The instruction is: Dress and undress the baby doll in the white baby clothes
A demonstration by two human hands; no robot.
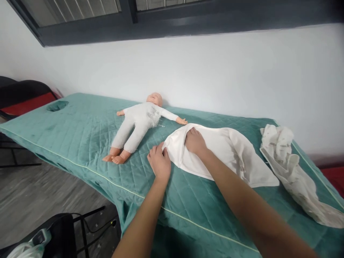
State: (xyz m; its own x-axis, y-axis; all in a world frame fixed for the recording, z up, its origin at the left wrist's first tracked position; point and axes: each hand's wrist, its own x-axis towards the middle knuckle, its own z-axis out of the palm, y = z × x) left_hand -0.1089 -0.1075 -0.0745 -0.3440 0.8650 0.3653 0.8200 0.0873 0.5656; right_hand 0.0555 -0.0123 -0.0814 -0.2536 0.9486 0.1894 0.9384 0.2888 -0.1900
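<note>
Forearms (143,224), left hand (159,162) against white cloth (218,140), right hand (195,141) at its fold (180,144), both grips unclear

I record plain white soft cloth (219,139), green diamond-quilted fabric cover (88,120) edged pale yellow, white-bodied peach-headed doll (135,116), crumpled off-white faintly brown-printed cloth (299,175).

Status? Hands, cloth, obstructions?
Left hand at white cloth's left end, right hand on its fold. Cloth lies creased on green quilted cover. Baby doll close beside, not on it.

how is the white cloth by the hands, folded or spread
Partly spread: the white cloth lies across the green cover, with folds beside the right hand.
</note>
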